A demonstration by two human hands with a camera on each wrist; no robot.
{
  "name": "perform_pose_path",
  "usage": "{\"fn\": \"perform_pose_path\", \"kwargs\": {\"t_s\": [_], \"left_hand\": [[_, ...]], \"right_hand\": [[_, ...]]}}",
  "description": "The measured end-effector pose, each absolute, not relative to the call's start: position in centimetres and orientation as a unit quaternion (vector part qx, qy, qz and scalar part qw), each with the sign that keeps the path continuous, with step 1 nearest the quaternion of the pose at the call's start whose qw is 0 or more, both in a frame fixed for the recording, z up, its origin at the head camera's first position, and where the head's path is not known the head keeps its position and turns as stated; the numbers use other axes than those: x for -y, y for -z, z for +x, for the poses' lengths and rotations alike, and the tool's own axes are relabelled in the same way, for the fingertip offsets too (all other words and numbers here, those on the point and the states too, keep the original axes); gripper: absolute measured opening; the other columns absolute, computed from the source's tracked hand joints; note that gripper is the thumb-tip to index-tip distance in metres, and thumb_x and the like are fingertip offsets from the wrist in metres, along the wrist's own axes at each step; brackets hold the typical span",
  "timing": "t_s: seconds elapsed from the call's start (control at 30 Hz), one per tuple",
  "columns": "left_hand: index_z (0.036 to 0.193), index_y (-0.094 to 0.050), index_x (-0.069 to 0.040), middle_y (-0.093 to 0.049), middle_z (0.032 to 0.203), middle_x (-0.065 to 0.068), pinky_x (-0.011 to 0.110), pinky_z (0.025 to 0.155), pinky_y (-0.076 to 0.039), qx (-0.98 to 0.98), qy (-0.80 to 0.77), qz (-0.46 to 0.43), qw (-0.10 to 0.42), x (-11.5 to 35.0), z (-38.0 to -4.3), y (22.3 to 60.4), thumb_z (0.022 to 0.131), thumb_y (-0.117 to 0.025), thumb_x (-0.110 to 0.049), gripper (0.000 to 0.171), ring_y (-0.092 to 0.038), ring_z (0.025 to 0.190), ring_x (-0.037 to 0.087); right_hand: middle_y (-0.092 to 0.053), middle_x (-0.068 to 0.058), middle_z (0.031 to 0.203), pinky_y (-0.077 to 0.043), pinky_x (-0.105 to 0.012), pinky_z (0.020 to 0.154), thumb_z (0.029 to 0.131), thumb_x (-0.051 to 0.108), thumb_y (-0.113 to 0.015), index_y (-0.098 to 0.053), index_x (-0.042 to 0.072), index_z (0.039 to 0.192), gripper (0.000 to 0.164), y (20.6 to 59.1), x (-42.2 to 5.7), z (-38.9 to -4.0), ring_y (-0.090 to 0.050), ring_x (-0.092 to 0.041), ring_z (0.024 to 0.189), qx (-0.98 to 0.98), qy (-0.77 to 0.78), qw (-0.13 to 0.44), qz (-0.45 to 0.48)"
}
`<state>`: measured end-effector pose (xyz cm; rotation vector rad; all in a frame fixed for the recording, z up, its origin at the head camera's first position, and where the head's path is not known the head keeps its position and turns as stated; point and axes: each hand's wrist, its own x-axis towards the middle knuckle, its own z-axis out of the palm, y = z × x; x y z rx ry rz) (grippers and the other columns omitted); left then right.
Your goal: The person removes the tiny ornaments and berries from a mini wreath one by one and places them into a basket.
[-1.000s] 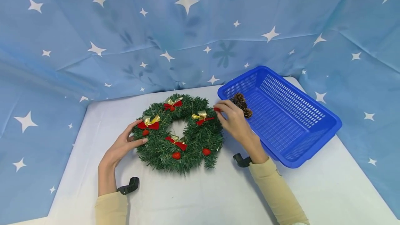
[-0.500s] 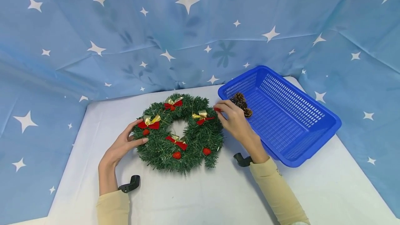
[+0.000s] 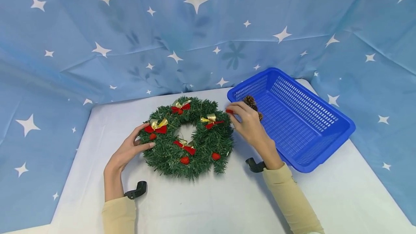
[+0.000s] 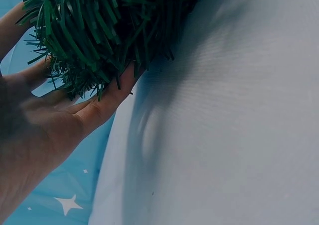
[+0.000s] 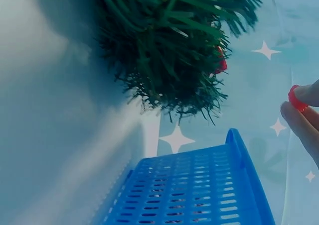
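A green artificial wreath (image 3: pixel 199 143) lies on the white table, decorated with red-and-gold bows (image 3: pixel 157 127) and small red strawberry-like ornaments (image 3: pixel 216 156). My left hand (image 3: pixel 125 152) grips its left edge, thumb on top; in the left wrist view, the fingers reach beneath the green tips (image 4: pixel 94 41). Just off the wreath's right side, my right hand (image 3: pixel 251 124) pinches another small red ornament (image 5: pixel 298 99) between thumb and fingertips. In the head view the fingers partly hide this ornament (image 3: pixel 229 111).
A blue perforated plastic basket (image 3: pixel 302 118) stands at the right, close to the wreath. Brown pinecones (image 3: pixel 250 101) sit at its near left end, partly behind my right hand. A blue star-printed cloth (image 3: pixel 195 46) hangs behind the table.
My right hand has shifted slightly right, away from the wreath, with the red ornament still pinched. It now covers more of the pinecones. My left hand keeps its hold on the wreath.
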<state>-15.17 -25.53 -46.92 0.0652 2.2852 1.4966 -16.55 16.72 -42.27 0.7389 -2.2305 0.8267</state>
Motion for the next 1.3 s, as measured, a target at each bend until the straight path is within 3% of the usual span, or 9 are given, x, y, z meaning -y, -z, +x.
{"fn": "perform_pose_path", "kwargs": {"t_s": [0.4,0.6,1.3], "left_hand": [[0.164,-0.021,-0.042,0.009,0.174,0.008,0.082,0.112,-0.015,-0.819,-0.536,0.026,0.204,25.6,-15.3,46.9,0.094,-0.076,-0.041,0.089,-0.005,0.153,0.059],[0.163,-0.022,-0.042,0.01,0.174,0.007,0.081,0.113,-0.017,-0.817,-0.539,0.026,0.202,25.5,-15.4,46.9,0.093,-0.077,-0.041,0.089,-0.006,0.153,0.059],[0.164,-0.02,-0.042,0.012,0.173,0.007,0.081,0.113,-0.016,-0.81,-0.548,0.024,0.208,25.7,-15.4,47.1,0.093,-0.078,-0.039,0.091,-0.004,0.153,0.058]], "right_hand": [[-0.073,-0.019,0.105,-0.061,-0.039,0.068,0.081,-0.013,-0.079,-0.077,-0.005,0.101,0.021,40.7,-18.0,-16.1,-0.073,-0.032,0.086,0.852,-0.306,0.32,0.279],[-0.074,-0.017,0.103,-0.063,-0.04,0.073,0.083,-0.01,-0.08,-0.077,-0.003,0.099,0.017,39.9,-19.2,-15.8,-0.075,-0.031,0.086,0.861,-0.317,0.294,0.269],[-0.075,-0.017,0.1,-0.063,-0.04,0.065,0.079,-0.016,-0.078,-0.077,-0.001,0.101,0.026,37.7,-23.7,-16.0,-0.076,-0.031,0.081,0.884,-0.261,0.233,0.31]]}}
